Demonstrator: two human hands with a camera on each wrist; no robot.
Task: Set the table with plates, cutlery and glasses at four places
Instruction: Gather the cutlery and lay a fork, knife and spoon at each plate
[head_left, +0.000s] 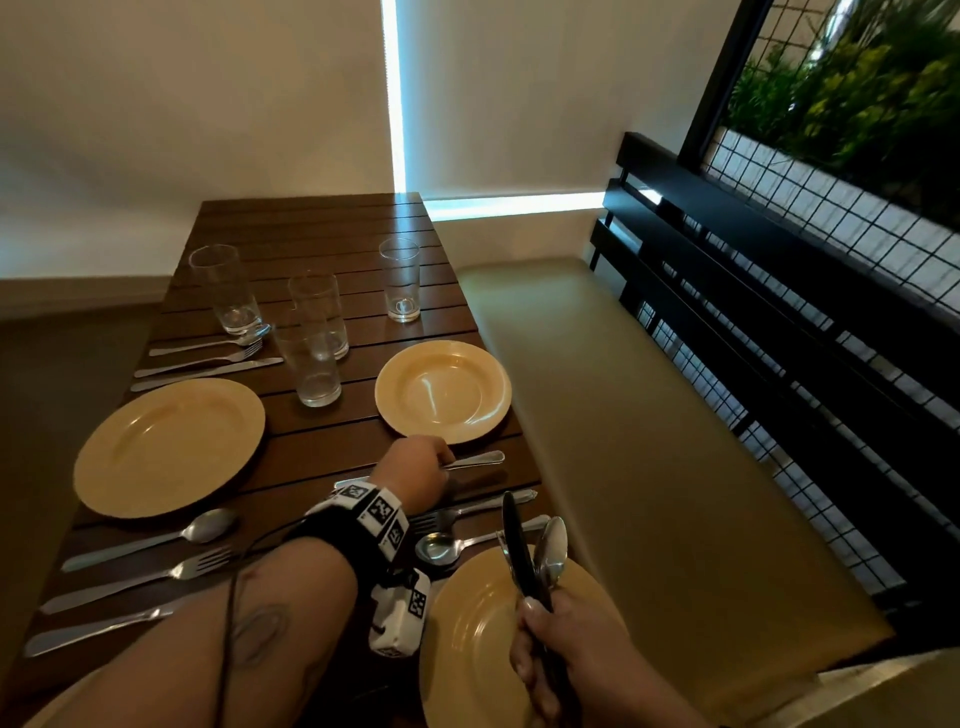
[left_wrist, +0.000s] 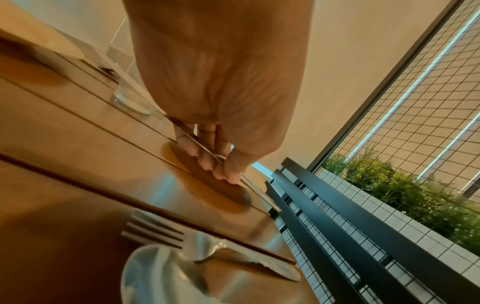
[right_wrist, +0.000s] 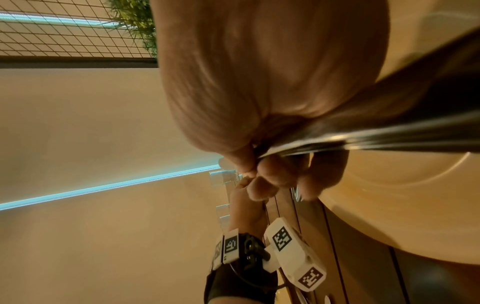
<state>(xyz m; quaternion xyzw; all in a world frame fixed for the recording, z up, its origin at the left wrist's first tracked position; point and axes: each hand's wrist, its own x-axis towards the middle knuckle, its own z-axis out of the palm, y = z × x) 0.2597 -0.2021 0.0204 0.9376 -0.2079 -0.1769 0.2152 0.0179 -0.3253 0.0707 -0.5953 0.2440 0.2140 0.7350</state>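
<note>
Bottom right of the frame, the right hand (head_left: 566, 654) clutches a cutlery bundle (head_left: 540, 561) over the nearest yellow plate (head_left: 467, 639). Mid-frame, the left hand (head_left: 415, 467) pinches a steel knife (head_left: 478, 459) onto the table (head_left: 311, 457) beside the far-right plate (head_left: 443, 391). Three plates are down, three places have cutlery, and four clear glasses (head_left: 311, 353) cluster beyond, so a fourth place remains.

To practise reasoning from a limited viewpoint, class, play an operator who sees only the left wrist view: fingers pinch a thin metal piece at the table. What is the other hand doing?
Observer: The right hand grips a cutlery bundle upright above the nearest plate.
Operator: How many glasses are out?
Observer: Four glasses stand on the table.
Operator: Where is my metal piece?
Observer: The left hand holds the metal piece beside the far right plate, on its near side.
</note>
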